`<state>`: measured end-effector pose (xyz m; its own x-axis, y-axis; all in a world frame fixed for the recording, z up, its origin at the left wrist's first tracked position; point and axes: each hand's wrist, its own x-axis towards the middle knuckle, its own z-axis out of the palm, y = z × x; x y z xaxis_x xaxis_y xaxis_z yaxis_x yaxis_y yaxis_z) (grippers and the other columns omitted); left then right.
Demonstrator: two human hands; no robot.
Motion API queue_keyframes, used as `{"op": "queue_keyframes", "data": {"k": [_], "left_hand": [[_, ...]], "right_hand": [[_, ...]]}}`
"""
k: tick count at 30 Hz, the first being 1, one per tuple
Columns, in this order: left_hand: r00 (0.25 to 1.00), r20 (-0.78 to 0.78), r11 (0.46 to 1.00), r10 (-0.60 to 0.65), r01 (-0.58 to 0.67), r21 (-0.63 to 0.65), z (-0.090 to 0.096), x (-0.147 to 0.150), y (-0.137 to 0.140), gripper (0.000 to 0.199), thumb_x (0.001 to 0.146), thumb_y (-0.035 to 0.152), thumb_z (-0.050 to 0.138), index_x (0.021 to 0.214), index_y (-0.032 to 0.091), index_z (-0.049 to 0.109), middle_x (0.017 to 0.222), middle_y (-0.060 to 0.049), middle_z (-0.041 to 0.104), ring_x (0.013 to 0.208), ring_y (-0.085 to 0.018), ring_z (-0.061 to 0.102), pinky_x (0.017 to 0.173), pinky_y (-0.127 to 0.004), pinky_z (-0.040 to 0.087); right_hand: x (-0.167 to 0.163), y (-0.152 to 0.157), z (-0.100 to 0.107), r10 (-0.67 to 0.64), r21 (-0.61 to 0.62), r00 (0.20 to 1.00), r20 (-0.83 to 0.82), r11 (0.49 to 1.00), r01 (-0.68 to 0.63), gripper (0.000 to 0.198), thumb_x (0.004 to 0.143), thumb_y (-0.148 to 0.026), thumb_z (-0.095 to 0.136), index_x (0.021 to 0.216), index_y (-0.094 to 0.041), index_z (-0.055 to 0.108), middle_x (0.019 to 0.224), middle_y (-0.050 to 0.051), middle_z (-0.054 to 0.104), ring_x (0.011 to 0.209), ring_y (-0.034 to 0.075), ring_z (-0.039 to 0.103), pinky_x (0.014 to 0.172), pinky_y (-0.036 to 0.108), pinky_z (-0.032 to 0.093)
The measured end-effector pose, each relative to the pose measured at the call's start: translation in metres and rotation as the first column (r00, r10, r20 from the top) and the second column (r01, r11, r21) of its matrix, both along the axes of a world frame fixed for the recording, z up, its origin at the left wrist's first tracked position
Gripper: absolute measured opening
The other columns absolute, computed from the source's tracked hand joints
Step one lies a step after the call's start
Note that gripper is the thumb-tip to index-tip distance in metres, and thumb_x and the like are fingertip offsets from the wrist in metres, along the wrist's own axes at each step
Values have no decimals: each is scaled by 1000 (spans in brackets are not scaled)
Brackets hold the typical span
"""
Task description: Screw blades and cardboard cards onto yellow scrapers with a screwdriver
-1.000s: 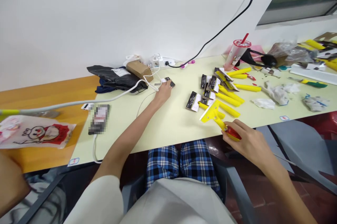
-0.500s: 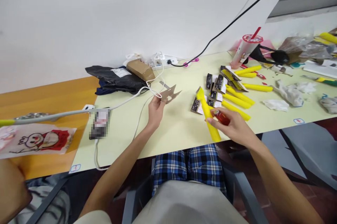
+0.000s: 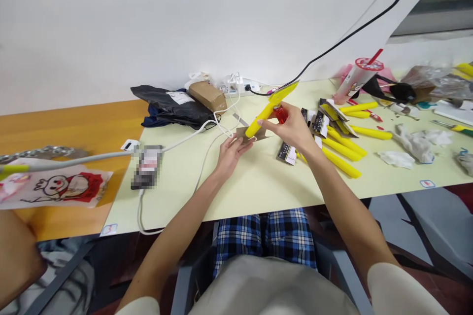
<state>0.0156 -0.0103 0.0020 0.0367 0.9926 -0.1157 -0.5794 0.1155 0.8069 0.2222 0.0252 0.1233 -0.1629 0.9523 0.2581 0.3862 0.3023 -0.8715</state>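
Note:
My left hand point(image 3: 229, 156) is closed on a folded brown cardboard card point(image 3: 263, 133) with a cut-out, just above the table. In my right hand point(image 3: 291, 126) is a yellow-handled scraper point(image 3: 263, 115), tilted with its flat head up and to the right. The lower end of its handle meets the card; whether it passes through the cut-out I cannot tell. A small red object point(image 3: 281, 114), too little seen to name, is also held in the right hand. To the right lie several yellow scrapers point(image 3: 342, 162) with black-and-white cards point(image 3: 286, 153) on their ends.
Behind my left hand are a black plastic bag point(image 3: 173, 113), a brown box point(image 3: 207, 96) and a white power strip point(image 3: 232, 84). White cables point(image 3: 197, 130) cross the table's left part. A drink cup point(image 3: 357, 81) stands at back right, near white gloves point(image 3: 416, 145).
My right hand has moved left and up with the scraper, turning its head away and its handle end down onto the card. My left hand has turned the card flatter. The view has shifted slightly.

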Motion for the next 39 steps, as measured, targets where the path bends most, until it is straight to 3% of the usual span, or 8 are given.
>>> {"op": "queue_keyframes", "data": {"k": [4,10,17,22,27,32,35,39], "left_hand": [[999,29,999,26,-25,-47,-1,-2,1,41,82,38,99,104,17,71,118,-8,82,103,-27,87,121,-55,59],[996,0,996,87,-87,-14,-2,-2,1,35,86,39,95,110,20,78,126,-7,83,119,-24,81,125,-50,56],[989,-29,989,148,-149,-19,-6,-4,4,40,87,48,95,108,19,76,110,-7,84,99,-23,84,117,-51,60],[987,-60,988,147,-150,-41,-7,-4,4,34,87,44,92,105,20,75,99,-5,84,89,-22,84,104,-44,64],[997,61,997,39,-35,-63,4,-9,-1,36,88,50,85,107,22,74,99,-7,85,97,-25,83,105,-43,60],[981,122,983,-149,134,125,15,-11,-11,46,77,38,92,116,22,75,119,-10,81,118,-28,77,113,-44,57],[993,27,985,-118,113,130,11,-6,-12,65,70,26,103,125,25,70,127,-7,78,121,-24,75,112,-42,56],[999,-10,997,-53,53,48,2,2,-10,77,70,31,108,133,26,65,124,-3,77,111,-19,76,107,-39,59]], "right_hand": [[-3,-6,-6,-38,-3,994,98,999,38,56,83,-62,89,110,-16,75,86,2,67,75,14,50,72,31,46],[-11,-1,-2,-62,24,972,225,998,58,46,81,-54,89,92,-16,64,82,2,64,73,13,46,70,30,36],[-18,2,14,-19,16,914,406,1000,13,40,84,-44,88,88,-19,56,84,3,65,75,15,47,71,32,31],[-23,1,19,31,-36,850,526,999,-14,42,85,-45,89,88,-19,57,85,4,64,74,15,44,72,32,31],[-28,17,17,108,-100,780,616,993,-59,44,96,-56,82,96,-17,63,87,0,61,77,13,51,77,29,46],[-32,34,14,159,-190,738,655,981,-43,44,109,-57,69,116,-14,70,104,5,70,91,15,67,87,34,62],[-35,35,10,179,-235,727,663,972,-24,44,109,-53,70,127,-13,71,118,9,73,103,18,72,95,38,66],[-38,28,3,201,-265,730,653,964,-28,45,109,-52,71,131,-13,71,125,10,74,110,21,73,99,41,66]]}}
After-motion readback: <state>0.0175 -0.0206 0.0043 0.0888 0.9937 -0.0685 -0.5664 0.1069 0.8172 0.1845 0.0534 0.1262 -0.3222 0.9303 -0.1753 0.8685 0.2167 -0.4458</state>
